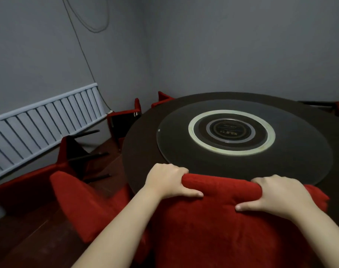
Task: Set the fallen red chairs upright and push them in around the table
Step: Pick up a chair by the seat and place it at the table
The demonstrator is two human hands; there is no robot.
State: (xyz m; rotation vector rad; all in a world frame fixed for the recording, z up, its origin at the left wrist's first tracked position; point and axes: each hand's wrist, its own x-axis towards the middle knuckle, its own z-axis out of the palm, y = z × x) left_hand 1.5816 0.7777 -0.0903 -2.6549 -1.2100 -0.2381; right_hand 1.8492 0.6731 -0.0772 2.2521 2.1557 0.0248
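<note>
The left hand [168, 180] and right hand [277, 196] both grip the top edge of a chair [222, 219], fingers curled over its red back, thumbs pressed on the near side. It stands upright at the near rim of the round dark bench [141, 151], which carries a glass turntable [242, 163]. On the left a 2nd chair [68, 161] lies tipped on the floor, 3 legs pointing sideways. A 3rd chair [124, 117] lies tipped further along, by the radiator [44, 120].
</note>
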